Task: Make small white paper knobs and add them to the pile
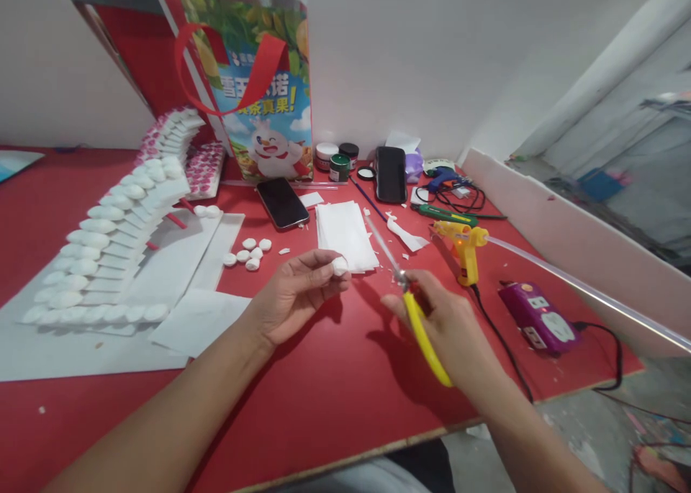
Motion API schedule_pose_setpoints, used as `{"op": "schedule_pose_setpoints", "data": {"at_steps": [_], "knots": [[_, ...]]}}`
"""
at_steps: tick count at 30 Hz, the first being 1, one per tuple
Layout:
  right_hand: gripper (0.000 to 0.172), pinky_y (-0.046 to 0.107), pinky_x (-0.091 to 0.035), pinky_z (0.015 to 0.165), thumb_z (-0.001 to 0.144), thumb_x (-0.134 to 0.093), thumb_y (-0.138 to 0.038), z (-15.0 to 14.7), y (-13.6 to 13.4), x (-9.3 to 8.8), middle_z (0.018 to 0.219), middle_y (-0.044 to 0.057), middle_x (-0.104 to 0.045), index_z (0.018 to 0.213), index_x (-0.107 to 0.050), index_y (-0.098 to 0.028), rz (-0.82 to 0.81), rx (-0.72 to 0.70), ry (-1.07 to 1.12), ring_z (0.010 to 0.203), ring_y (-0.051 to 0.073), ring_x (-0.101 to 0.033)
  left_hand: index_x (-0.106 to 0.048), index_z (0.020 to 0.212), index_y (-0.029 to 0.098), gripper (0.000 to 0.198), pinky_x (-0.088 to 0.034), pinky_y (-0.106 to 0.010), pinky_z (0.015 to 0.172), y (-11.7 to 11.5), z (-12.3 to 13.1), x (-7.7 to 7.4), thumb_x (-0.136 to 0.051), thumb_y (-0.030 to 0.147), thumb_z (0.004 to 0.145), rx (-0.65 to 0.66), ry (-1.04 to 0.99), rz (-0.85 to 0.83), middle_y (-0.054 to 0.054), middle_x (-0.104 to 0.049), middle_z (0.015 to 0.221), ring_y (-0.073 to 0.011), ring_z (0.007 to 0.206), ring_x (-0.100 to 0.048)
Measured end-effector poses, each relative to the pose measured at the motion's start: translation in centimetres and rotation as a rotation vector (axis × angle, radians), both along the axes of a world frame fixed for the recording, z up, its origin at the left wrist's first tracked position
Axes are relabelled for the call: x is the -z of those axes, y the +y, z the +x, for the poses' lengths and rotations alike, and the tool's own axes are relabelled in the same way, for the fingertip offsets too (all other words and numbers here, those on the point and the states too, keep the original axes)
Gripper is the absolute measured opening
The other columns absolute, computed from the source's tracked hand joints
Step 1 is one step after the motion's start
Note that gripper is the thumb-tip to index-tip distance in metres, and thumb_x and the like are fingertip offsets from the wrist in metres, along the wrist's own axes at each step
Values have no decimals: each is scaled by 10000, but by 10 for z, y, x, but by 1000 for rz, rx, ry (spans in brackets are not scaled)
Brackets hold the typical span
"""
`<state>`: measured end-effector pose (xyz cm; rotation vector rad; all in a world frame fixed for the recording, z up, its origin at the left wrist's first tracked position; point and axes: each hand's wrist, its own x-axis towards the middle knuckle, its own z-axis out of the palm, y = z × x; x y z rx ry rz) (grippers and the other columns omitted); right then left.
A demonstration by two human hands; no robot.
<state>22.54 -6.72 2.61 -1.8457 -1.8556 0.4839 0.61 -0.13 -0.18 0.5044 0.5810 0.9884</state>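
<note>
My left hand (305,288) pinches a small white paper-covered ball (340,265) between thumb and fingertips, over the red table. In my right hand (445,320) is a pair of scissors (424,335) with yellow handles. Their long metal blades point away toward a stack of white paper sheets (348,235), apart from the ball. Several similar white balls (250,253) lie in a group left of my left hand. Farther left, a curved white piece (119,241) is lined with rows of white padded shapes.
A yellow hot glue gun (464,247) and a purple power strip (541,317) with cords lie right. A phone (282,202), a black case (390,174), paint jars (339,167) and a green cutter (448,214) lie farther back. A printed bag (264,90) stands against the wall.
</note>
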Motion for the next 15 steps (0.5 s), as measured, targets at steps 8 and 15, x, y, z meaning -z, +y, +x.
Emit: {"op": "schedule_pose_setpoints", "data": {"at_steps": [8,15], "knots": [[305,303,-358,531,954,-567,-392,18,23,-9,843,133,-761,1144,-652,-168,-120,210,-525,693,296,-721,-811,885,123,235,-607,-211,768,-1,-1,-2,-916,146,676,4,39,45,-47,-748,797,-127,755,-721],[303,333,-436,639,984,-519,-303,2,38,-4,989,205,-757,1194,-592,-98,-229,199,-675,889,323,-752,-823,870,186,244,-586,-272,874,2,1,3,-927,196,648,-127,215,189,-38,-776,897,-145,875,-703]]}}
